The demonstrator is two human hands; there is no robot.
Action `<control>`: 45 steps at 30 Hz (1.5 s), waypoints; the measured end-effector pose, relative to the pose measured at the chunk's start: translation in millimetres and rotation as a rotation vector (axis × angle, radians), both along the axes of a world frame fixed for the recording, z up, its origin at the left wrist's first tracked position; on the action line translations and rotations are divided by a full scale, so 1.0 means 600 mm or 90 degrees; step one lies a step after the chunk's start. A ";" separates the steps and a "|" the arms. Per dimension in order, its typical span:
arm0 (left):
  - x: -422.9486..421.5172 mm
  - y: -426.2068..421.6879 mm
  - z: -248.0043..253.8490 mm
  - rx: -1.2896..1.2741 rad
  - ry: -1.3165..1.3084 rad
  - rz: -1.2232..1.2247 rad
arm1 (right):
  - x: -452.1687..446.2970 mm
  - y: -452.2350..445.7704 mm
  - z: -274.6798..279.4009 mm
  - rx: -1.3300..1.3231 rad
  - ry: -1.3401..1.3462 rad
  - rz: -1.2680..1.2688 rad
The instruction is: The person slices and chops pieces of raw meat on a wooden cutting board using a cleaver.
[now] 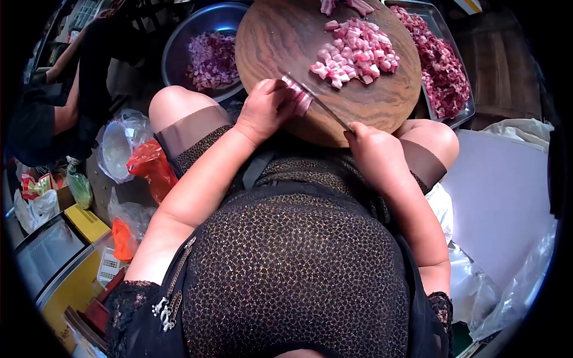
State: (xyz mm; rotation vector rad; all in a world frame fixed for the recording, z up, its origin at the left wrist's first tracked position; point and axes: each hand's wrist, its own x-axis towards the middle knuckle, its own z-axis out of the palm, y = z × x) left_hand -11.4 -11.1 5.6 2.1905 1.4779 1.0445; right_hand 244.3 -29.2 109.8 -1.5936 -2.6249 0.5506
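My left hand is closed on a strip of meat at the near left part of a round wooden chopping board. In my right hand is the handle of a knife; its blade points up and left, along the edge of the strip. A heap of diced meat lies on the board beyond the blade. Further back on the board are a few uncut meat pieces. The fingertips of my left hand are partly hidden behind its knuckles.
A metal bowl with chopped meat stands left of the board. To the right, a metal tray holds more chopped meat. Plastic bags and a yellow-edged box lie at left. Another person is at the upper left.
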 end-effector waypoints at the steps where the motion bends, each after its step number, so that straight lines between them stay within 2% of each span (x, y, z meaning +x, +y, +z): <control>1: 0.001 0.000 -0.001 -0.031 0.004 0.006 | -0.007 0.001 -0.001 -0.002 0.001 -0.003; 3: 0.004 0.003 0.009 -0.009 -0.021 0.012 | -0.018 0.004 -0.006 -0.035 -0.067 0.030; 5: 0.004 0.005 0.025 -0.080 -0.106 -0.030 | -0.029 0.012 0.001 -0.058 -0.104 0.031; 8: -0.003 0.012 -0.002 -0.022 -0.040 -0.028 | -0.045 0.029 0.009 -0.100 -0.112 0.043; 10: -0.003 0.012 -0.005 -0.003 -0.030 -0.016 | -0.065 0.051 -0.003 -0.057 -0.017 0.081; 16: 0.003 0.013 -0.006 0.007 -0.027 -0.040 | -0.152 0.127 -0.032 -0.088 -0.055 0.120; 17: 0.004 0.009 0.000 0.011 -0.029 -0.043 | -0.144 0.128 -0.025 -0.127 -0.111 0.124; 19: -0.001 0.009 0.000 0.015 -0.032 -0.034 | -0.096 0.105 -0.028 -0.090 -0.089 0.104; 23: -0.005 0.002 -0.014 0.002 0.021 -0.031 | 0.010 0.071 0.000 -0.148 0.044 -0.028; 24: -0.003 -0.001 -0.002 -0.038 -0.051 0.017 | 0.015 0.055 -0.006 -0.075 -0.016 -0.054; 25: -0.002 -0.005 0.004 -0.080 -0.122 0.063 | 0.021 0.043 -0.007 -0.074 -0.018 -0.053; 26: -0.009 -0.008 -0.008 -0.091 -0.126 0.057 | 0.024 0.033 -0.008 -0.058 -0.017 -0.064; 27: -0.012 -0.010 0.003 -0.002 -0.023 0.073 | 0.022 0.023 -0.004 -0.042 -0.016 -0.076; 30: -0.019 -0.010 0.003 0.064 0.019 0.011 | 0.004 -0.001 0.010 -0.019 -0.003 0.004; 33: -0.014 -0.004 -0.010 0.001 -0.011 -0.025 | -0.012 0.007 0.005 -0.036 -0.028 0.029; 37: -0.009 -0.002 -0.013 0.021 -0.003 -0.020 | -0.025 0.041 0.026 -0.167 -0.050 0.043; 40: -0.009 -0.001 -0.017 0.021 0.012 -0.027 | -0.051 0.083 -0.009 -0.185 0.018 0.086; 42: -0.005 -0.003 -0.009 0.013 0.027 -0.036 | -0.090 0.112 -0.059 -0.099 0.041 0.106; 43: -0.002 -0.003 -0.009 0.012 0.029 -0.036 | -0.124 0.126 -0.040 -0.139 -0.031 0.082; 45: -0.001 -0.005 -0.008 0.014 0.023 -0.039 | -0.148 0.145 -0.044 -0.118 -0.037 0.136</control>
